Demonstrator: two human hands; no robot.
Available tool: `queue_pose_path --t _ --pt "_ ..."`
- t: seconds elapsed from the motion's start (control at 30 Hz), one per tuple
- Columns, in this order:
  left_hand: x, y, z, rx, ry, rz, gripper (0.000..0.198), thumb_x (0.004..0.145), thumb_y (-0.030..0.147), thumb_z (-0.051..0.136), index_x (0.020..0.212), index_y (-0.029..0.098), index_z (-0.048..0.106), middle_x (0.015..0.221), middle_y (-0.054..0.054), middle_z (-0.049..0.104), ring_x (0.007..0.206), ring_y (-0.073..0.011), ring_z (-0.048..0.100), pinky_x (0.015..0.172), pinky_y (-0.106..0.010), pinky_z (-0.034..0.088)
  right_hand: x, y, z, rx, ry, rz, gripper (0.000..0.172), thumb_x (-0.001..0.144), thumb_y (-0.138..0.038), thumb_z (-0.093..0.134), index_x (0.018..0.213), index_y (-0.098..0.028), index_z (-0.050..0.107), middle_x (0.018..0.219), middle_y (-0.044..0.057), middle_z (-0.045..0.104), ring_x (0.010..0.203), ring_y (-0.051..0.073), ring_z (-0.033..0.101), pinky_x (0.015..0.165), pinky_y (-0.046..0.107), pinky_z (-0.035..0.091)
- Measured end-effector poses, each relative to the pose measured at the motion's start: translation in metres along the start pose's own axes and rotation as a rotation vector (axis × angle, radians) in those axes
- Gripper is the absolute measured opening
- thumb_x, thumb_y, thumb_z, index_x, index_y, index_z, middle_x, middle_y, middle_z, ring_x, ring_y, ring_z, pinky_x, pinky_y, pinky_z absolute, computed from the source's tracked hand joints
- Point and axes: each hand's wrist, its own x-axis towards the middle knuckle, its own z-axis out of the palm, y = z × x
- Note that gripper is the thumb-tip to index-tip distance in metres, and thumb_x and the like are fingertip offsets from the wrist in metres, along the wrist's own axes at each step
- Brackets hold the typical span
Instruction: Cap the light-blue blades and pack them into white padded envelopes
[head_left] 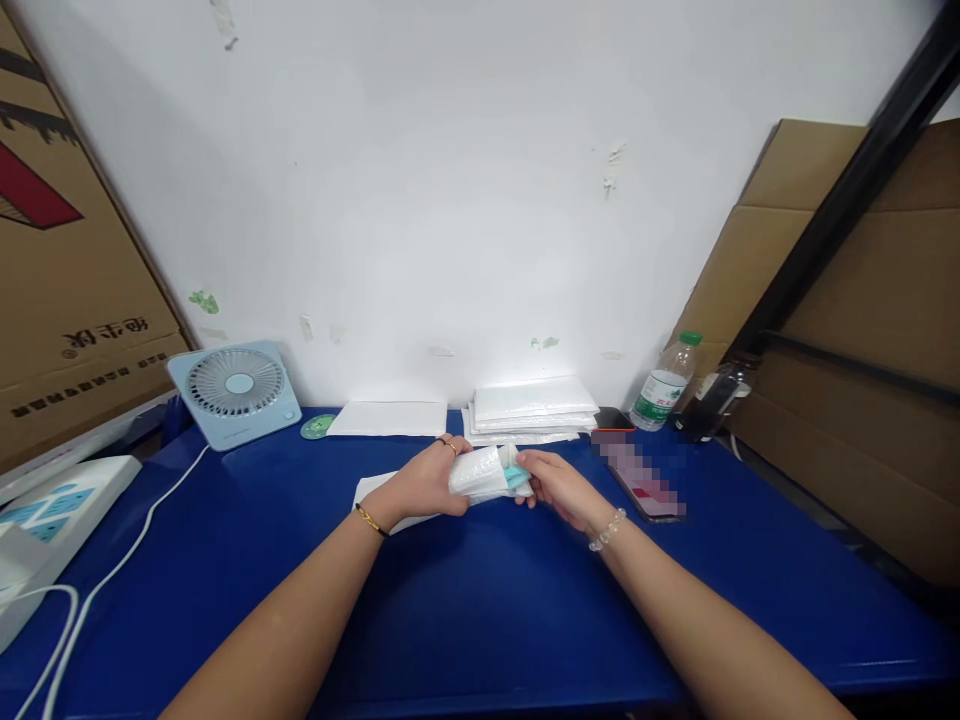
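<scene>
Between my hands is a white bubble mailer, held above the blue table. My left hand is wrapped round its left end, thumb below and fingers over the top. At its right end, my right hand pinches the edge, where a light teal strip shows. I cannot tell whether the teal strip is a flap liner or something inside. Another flat white mailer lies on the table, partly hidden under my left hand and wrist.
Against the wall are a white mailer and a stack of mailers. A light blue fan and a power strip with white cables stand left. A phone, a water bottle and a dark bottle are right.
</scene>
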Motion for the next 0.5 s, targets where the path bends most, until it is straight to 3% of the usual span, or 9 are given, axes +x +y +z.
queue_pose_path --t 0.13,0.2,0.27,0.33,0.4,0.5 --pt "-0.003 0.006 -0.003 -0.076 0.014 0.023 0.064 0.057 0.034 0.070 0.116 0.019 0.048 0.108 -0.006 0.053 0.096 -0.0249 0.054 0.083 -0.036 0.046 0.003 -0.015 0.002 -0.130 0.092 -0.100 0.032 0.076 -0.046 0.059 0.078 -0.015 0.063 0.063 0.000 0.058 0.053 0.012 0.051 0.048 0.023 0.037" --pt "-0.004 0.007 -0.006 -0.122 0.029 0.041 0.082 0.054 0.041 0.075 0.127 0.020 0.042 0.121 -0.010 0.049 0.108 -0.0290 0.050 0.091 -0.041 0.042 -0.001 -0.039 -0.003 -0.289 0.163 -0.208 0.030 0.075 -0.044 0.060 0.067 -0.015 0.062 0.062 0.000 0.058 0.057 0.013 0.051 0.053 0.024 0.039" --pt "-0.004 0.005 -0.010 -0.188 0.065 0.055 0.097 0.053 0.046 0.077 0.136 0.021 0.034 0.134 -0.012 0.041 0.119 -0.0322 0.042 0.100 -0.044 0.036 -0.009 -0.074 -0.010 -0.427 0.231 -0.330 0.030 0.078 -0.044 0.058 0.070 -0.016 0.064 0.067 0.001 0.061 0.063 0.015 0.053 0.057 0.026 0.040" --pt "-0.004 0.002 -0.014 -0.286 0.106 0.064 0.097 0.059 0.047 0.075 0.140 0.021 0.029 0.141 -0.012 0.036 0.126 -0.0320 0.036 0.104 -0.045 0.031 -0.020 -0.113 -0.013 -0.536 0.267 -0.467 0.028 0.081 -0.042 0.055 0.077 -0.017 0.066 0.075 0.002 0.064 0.071 0.017 0.056 0.062 0.027 0.042" --pt "-0.004 0.000 -0.016 -0.396 0.125 0.079 0.092 0.064 0.047 0.073 0.140 0.019 0.029 0.142 -0.012 0.036 0.127 -0.0303 0.036 0.105 -0.043 0.031 -0.029 -0.146 -0.012 -0.709 0.205 -0.543 0.026 0.080 -0.042 0.057 0.074 -0.018 0.067 0.075 0.002 0.064 0.072 0.017 0.056 0.064 0.027 0.041" --pt "-0.004 0.001 -0.015 -0.570 0.094 0.112 0.084 0.067 0.046 0.072 0.137 0.018 0.034 0.139 -0.012 0.043 0.124 -0.0290 0.041 0.102 -0.040 0.036 -0.038 -0.176 -0.001 -0.791 0.164 -0.625 0.027 0.081 -0.042 0.057 0.075 -0.019 0.069 0.076 0.002 0.065 0.071 0.016 0.057 0.063 0.027 0.041"
